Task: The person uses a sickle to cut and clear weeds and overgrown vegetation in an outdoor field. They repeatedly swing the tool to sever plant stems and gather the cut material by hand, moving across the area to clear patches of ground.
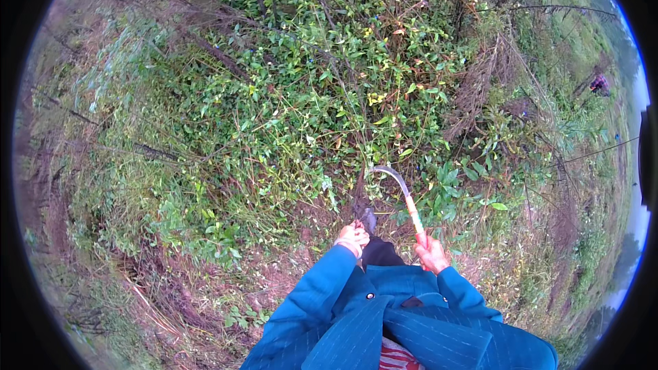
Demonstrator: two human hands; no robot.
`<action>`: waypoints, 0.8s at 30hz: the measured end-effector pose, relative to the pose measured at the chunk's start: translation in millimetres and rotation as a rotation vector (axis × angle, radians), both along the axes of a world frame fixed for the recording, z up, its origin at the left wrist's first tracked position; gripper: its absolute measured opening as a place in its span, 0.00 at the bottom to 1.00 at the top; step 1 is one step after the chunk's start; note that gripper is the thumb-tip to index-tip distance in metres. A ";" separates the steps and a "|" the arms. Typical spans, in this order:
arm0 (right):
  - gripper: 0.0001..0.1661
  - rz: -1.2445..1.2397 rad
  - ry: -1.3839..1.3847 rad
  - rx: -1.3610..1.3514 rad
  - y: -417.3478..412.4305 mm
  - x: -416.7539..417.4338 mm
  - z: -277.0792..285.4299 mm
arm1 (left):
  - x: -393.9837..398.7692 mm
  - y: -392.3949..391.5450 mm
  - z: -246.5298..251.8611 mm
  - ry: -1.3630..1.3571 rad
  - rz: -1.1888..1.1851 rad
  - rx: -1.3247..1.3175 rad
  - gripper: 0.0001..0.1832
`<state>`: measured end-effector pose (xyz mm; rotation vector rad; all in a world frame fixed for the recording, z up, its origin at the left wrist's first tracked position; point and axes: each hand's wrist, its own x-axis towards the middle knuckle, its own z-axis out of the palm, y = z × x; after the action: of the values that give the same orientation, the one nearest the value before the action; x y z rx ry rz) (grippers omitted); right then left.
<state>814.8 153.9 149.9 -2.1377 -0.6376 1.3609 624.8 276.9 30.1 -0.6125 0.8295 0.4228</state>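
My right hand (432,255) is closed around the red and pale handle of a sickle (414,216). The sickle's curved metal blade points up and bends to the left, close to green leafy plants (329,133). To the left of the sickle, my left hand (353,235) is held in front of my body with its fingers curled. A dark, thin plant stem (360,192) rises just beyond that hand; whether the fingers grip it cannot be told. My shoe (368,218) shows partly between the hands.
Dense weeds and dry, dark branches (221,56) spread ahead. A brown dried shrub (478,87) leans at the right. Cut or dry stalks (154,311) lie at the lower left. Far off at the right edge is a person (599,85) in a checked top.
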 end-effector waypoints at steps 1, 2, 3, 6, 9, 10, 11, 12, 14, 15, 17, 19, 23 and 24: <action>0.10 -0.033 0.046 -0.007 5.2 -5.0 4.8 | -3.7 4.1 0.5 0.095 -0.031 -0.004 0.21; 0.10 -0.064 0.094 -0.015 11.0 -7.4 5.3 | -11.8 10.9 -7.6 0.148 -0.207 0.092 0.19; 0.09 -0.066 0.020 0.054 13.1 -5.7 -9.4 | -7.8 12.0 -7.7 0.170 -0.246 0.095 0.19; 0.07 -0.192 0.156 0.208 53.4 -8.7 -42.0 | 4.1 14.5 -9.6 0.236 -0.332 0.074 0.18; 0.06 -0.243 0.414 0.210 100.1 6.6 -106.0 | 27.9 17.9 7.4 0.135 -0.300 0.061 0.17; 0.05 -0.269 0.477 0.111 118.8 -0.4 -109.8 | 24.6 16.8 7.8 0.135 -0.265 0.093 0.16; 0.05 -0.293 0.538 0.012 142.4 -9.0 -115.1 | 19.7 17.7 7.9 0.134 -0.252 0.108 0.16; 0.06 -0.320 0.596 -0.084 160.0 -17.3 -121.7 | 18.1 19.1 9.9 0.162 -0.263 0.084 0.17; 0.08 -0.400 0.711 -0.076 166.4 -13.5 -167.7 | 33.5 22.5 23.4 0.181 -0.299 0.087 0.17; 0.09 -0.472 0.756 -0.096 174.8 -27.1 -172.9 | 36.1 20.7 26.8 0.204 -0.317 0.107 0.16; 0.11 -0.647 0.858 -0.107 197.1 -63.7 -150.1 | 20.8 15.8 23.5 0.283 -0.266 0.067 0.15; 0.08 -0.554 0.907 -0.153 190.0 -51.6 -166.3 | 21.4 4.5 14.8 0.191 -0.244 0.147 0.14; 0.05 -0.484 0.687 -0.109 162.0 -36.5 -175.0 | 41.4 -13.9 40.4 0.182 -0.221 0.173 0.13; 0.06 -0.509 0.665 -0.135 160.2 -40.2 -169.3 | 36.6 -16.6 42.4 0.160 -0.224 0.197 0.12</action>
<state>774.5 314.0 -19.4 -1.6105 0.2483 1.6906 661.4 260.3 72.5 -0.3018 0.9843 0.3466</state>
